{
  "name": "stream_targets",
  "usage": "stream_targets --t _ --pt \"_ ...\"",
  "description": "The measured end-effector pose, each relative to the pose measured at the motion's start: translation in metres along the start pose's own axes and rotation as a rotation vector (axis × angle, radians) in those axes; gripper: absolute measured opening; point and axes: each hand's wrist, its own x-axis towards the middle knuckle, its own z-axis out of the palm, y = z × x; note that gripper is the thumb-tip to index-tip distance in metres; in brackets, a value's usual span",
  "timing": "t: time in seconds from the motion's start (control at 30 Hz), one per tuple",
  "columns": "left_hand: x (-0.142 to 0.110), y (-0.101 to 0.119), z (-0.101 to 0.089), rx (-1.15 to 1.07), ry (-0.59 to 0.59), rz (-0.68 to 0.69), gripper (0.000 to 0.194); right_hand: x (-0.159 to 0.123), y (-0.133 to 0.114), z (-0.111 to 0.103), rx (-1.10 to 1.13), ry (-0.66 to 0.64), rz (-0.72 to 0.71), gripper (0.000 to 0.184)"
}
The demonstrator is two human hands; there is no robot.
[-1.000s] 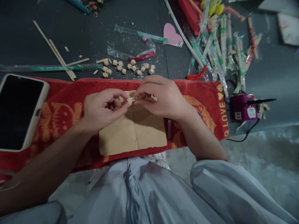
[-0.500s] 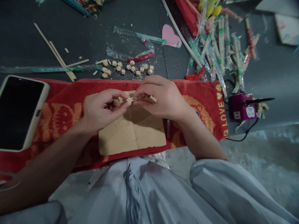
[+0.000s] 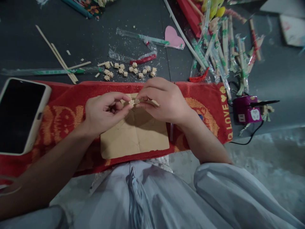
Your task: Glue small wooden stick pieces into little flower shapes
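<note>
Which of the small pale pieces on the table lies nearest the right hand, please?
The lower piece of the rightmost pair; others lie farther from the right hand.

A dark grey table [image 3: 133, 15] carries a scatter of small, cream-coloured, knobbly pieces [image 3: 122, 67], with thin, pale, straight sticks [image 3: 57, 57] to their left. Farther back, a flat pink heart-shaped cutout [image 3: 174, 36] lies near a heap of slender sticks in clear, green-printed plastic wrappers [image 3: 224, 44]. A red towel with orange patterning [image 3: 65, 119] lines the near edge; a purple box-shaped device [image 3: 246, 109] sits beside its right end.
</note>
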Motion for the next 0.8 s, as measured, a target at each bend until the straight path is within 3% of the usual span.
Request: stream_targets --t 0.23,0.4,0.6,0.8 --pt "0.000 -0.001 0.000 0.034 0.007 0.053 0.011 0.000 0.001 0.004 0.003 0.015 0.012 0.021" --pt "0.004 0.006 0.001 0.001 0.060 -0.067 0.015 0.000 0.002 0.002 0.023 0.055 0.035 0.020" --pt "0.011 0.023 -0.003 -0.175 0.070 -0.412 0.013 -0.001 0.004 0.003 -0.004 0.129 -0.016 0.023" --pt "0.011 0.026 -0.002 -0.346 0.051 -0.596 0.015 -0.004 0.006 0.007 -0.074 0.153 -0.078 0.025"
